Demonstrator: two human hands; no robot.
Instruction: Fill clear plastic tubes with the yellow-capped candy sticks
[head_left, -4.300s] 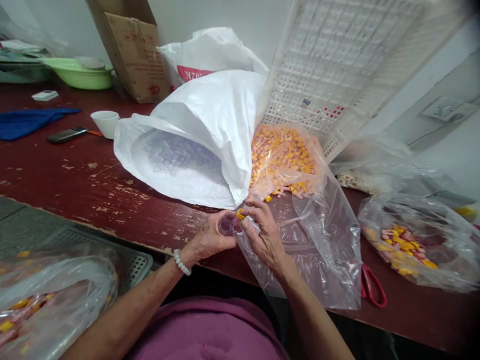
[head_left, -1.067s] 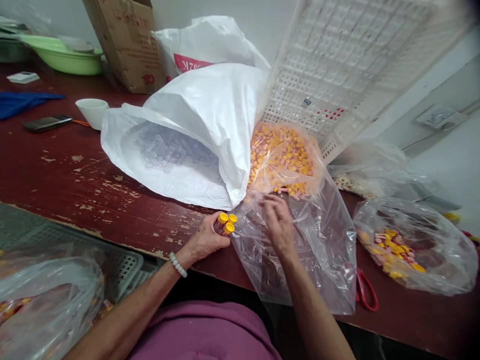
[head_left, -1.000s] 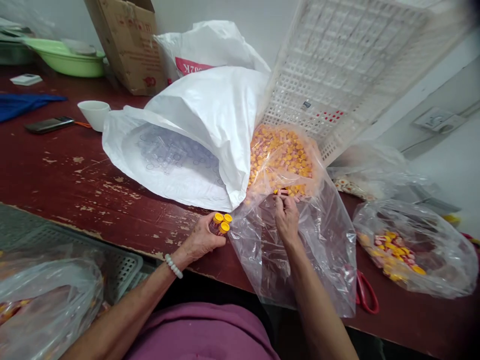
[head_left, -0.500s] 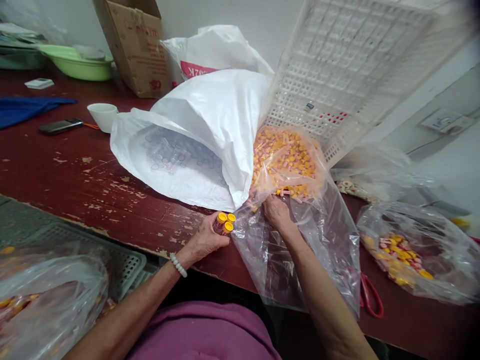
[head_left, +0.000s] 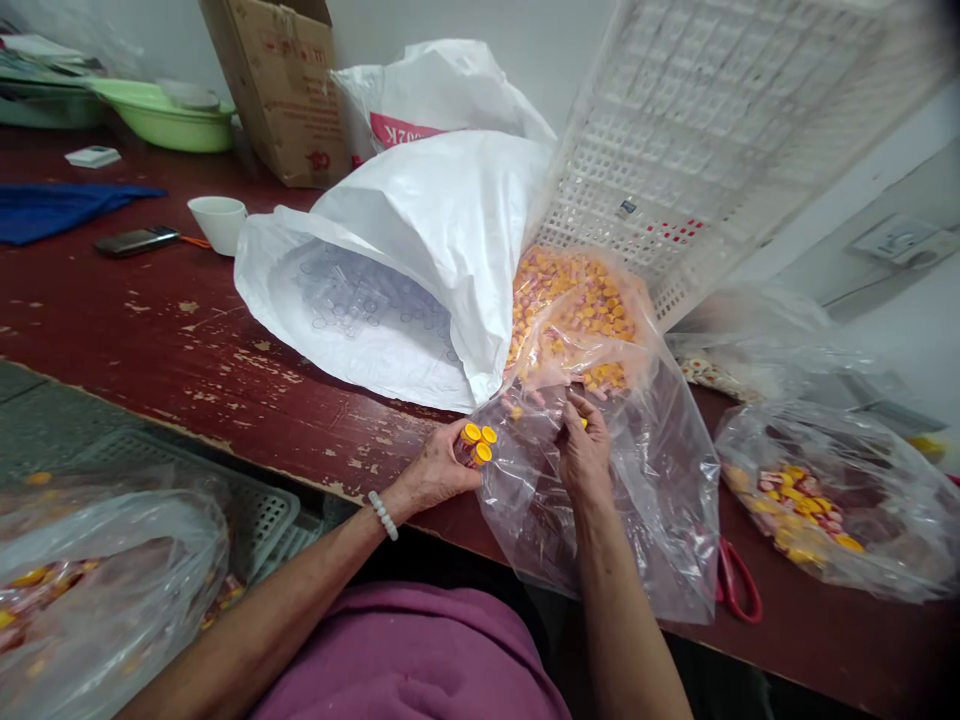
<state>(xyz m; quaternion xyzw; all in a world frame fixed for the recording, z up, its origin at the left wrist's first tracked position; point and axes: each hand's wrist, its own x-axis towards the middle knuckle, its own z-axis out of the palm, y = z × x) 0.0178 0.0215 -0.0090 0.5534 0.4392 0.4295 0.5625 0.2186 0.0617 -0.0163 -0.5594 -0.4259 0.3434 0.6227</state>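
Three small tubes with yellow caps (head_left: 477, 446) are gripped upright in my left hand (head_left: 439, 468), over the table's front edge. My right hand (head_left: 587, 455) is above the clear plastic bag's loose front part, its fingers pinched round a small yellow-capped piece (head_left: 583, 422), mostly hidden by the fingers. Behind it the clear bag (head_left: 652, 470) holds a heap of yellow and pink pieces (head_left: 577, 300). To the left, a white sack (head_left: 442, 200) lies with its mouth towards me, clear empty tubes (head_left: 345, 295) inside.
A white plastic crate (head_left: 705, 130) leans behind the bag. At right are red-handled scissors (head_left: 739, 580) and another bag of yellow and pink pieces (head_left: 832, 540). A white cup (head_left: 219, 222), a phone (head_left: 136, 240) and a cardboard box (head_left: 281, 90) stand left. Below left is a filled bag (head_left: 112, 580).
My right hand has drawn back from the heap with a small yellow-capped piece in its fingers. My left hand still holds the three tubes. The view has shifted slightly.
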